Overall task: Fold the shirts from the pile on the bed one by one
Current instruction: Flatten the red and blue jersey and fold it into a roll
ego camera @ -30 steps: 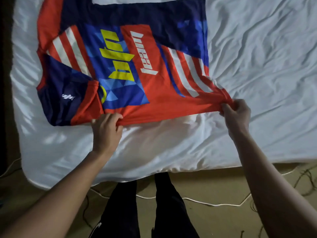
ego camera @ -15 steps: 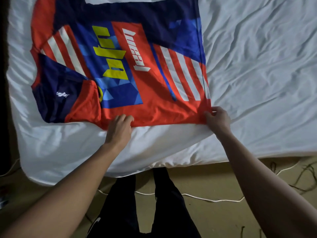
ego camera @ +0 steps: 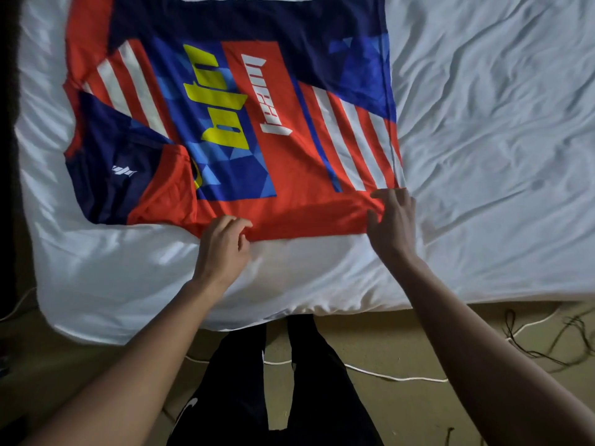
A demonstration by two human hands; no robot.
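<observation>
**Shirt flat on the bed, both hands at its near edge**

The shirt (ego camera: 289, 194) lies spread on the bed (ego camera: 483, 156), print up, with its long near edge running between your hands. One sleeve (ego camera: 109, 169) is already turned in over the body on the left side.

Your left hand (ego camera: 222, 252) sits at the middle of that near edge. Its fingers are bent with the tips on the red cloth and the thumb just below the hem. Whether they actually pinch the fabric cannot be told from this view. Your right hand (ego camera: 392, 223) is at the near right corner, fingers spread and fairly straight, resting on the cloth and gripping nothing.

Expect this to handle as a light, thin, slick sports fabric. It looks limp, with no stiffness to carry a fold, and it will likely slide on the sheet and drag the sheet into creases if you pull hard. Take it by pinching the hem itself at two points well apart, one at the corner under your right hand and one toward the sleeve side. Lift the edge evenly and lay it over. A one-handed or mid-panel grab would probably let the loose side sag and skew the fold.
</observation>
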